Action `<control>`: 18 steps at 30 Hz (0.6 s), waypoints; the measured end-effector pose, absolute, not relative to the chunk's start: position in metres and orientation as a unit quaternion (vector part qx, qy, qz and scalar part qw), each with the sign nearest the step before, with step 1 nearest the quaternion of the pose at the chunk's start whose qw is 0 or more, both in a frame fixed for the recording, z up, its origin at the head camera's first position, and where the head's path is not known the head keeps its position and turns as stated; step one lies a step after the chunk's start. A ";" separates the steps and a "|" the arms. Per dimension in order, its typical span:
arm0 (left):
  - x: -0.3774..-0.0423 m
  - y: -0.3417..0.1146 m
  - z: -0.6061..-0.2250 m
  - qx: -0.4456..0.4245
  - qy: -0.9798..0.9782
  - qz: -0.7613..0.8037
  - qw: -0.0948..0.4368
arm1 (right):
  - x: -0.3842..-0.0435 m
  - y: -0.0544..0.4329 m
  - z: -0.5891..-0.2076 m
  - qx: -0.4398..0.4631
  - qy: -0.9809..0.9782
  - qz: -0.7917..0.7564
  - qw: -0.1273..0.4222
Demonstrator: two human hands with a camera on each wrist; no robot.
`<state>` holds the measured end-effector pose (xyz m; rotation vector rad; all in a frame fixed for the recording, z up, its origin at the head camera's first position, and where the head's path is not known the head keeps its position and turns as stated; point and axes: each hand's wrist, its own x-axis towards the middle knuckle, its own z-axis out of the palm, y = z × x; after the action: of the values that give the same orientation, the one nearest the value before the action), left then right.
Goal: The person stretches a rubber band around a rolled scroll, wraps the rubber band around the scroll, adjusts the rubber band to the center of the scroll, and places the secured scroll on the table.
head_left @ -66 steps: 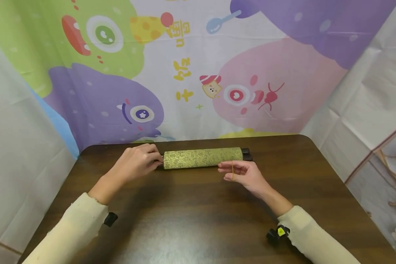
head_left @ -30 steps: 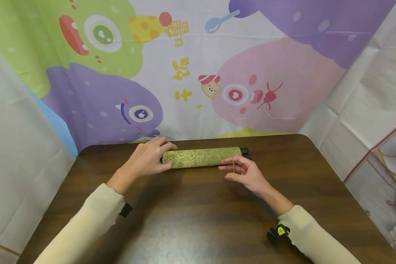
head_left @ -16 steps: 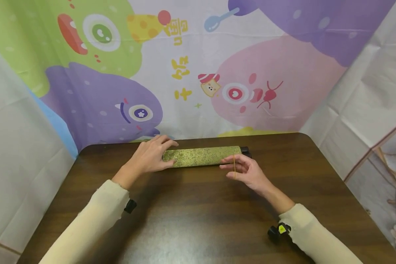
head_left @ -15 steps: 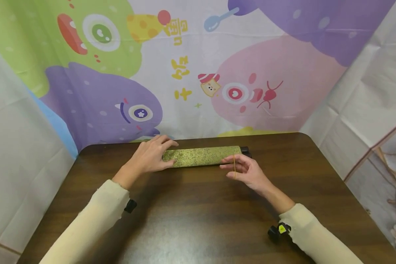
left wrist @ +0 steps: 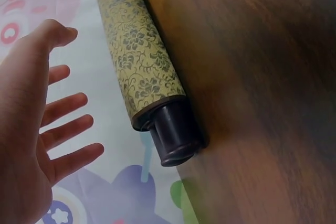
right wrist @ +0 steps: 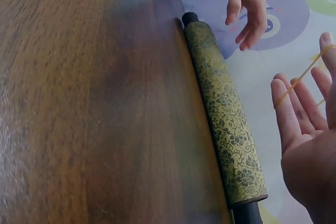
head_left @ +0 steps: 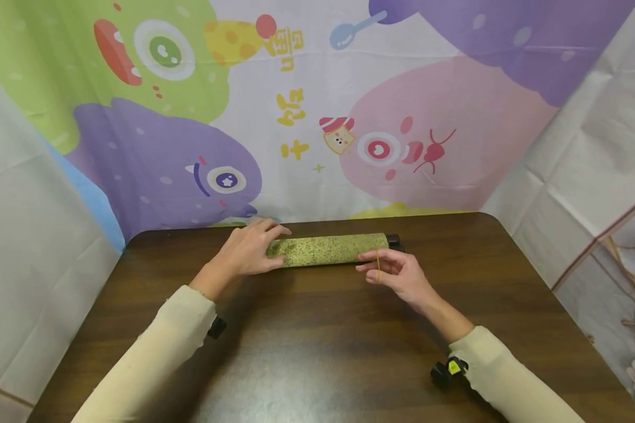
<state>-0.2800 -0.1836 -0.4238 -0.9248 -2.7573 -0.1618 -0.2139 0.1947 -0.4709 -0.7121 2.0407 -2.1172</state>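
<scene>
A rolled-up hanging scroll (head_left: 328, 249) in yellow-green cloth with a dark floral pattern lies lengthwise near the table's far edge. Its dark roller knobs (left wrist: 176, 132) stick out at the ends. My left hand (head_left: 251, 247) hovers about the scroll's left end, thumb and fingers spread; the left wrist view (left wrist: 26, 108) shows them apart from the cloth. By the right end is my right hand (head_left: 399, 273), its fingers loosely extended and holding nothing in a grip. A thin yellow rubber band (right wrist: 297, 81) is looped over its thumb and fingers, stretched between them.
The dark wooden table (head_left: 317, 341) extends toward me. Behind it hangs a cartoon-printed curtain (head_left: 307, 194), with pale sheets at both sides. Each wrist carries a small black camera, such as the right one (head_left: 441, 373).
My left hand has come away from the scroll's left knob, opened and shifted right over the scroll's end. The right hand has stayed nearly in place with the rubber band.
</scene>
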 end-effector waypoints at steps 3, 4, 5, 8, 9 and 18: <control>-0.281 -0.181 -0.426 -0.312 -0.944 -0.054 0.096 | -0.213 0.195 -0.470 -0.235 0.677 -0.695 0.046; -0.281 -0.180 -0.427 -0.310 -0.945 -0.054 0.089 | -0.213 0.196 -0.470 -0.238 0.682 -0.691 0.040; -0.281 -0.179 -0.429 -0.308 -0.946 -0.053 0.083 | -0.213 0.196 -0.470 -0.241 0.686 -0.686 0.033; -0.281 -0.178 -0.432 -0.302 -0.950 -0.051 0.061 | -0.212 0.198 -0.469 -0.262 0.704 -0.660 0.015; -0.281 -0.177 -0.433 -0.300 -0.951 -0.049 0.055 | -0.212 0.199 -0.468 -0.270 0.710 -0.651 0.011; -0.279 -0.175 -0.441 -0.294 -0.955 -0.042 0.026 | -0.209 0.204 -0.462 -0.293 0.733 -0.613 0.010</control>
<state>-0.2793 -0.1746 -0.4408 -0.9081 -2.9504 -0.1313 -0.2093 0.2037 -0.4618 -0.9149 2.2892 -1.9139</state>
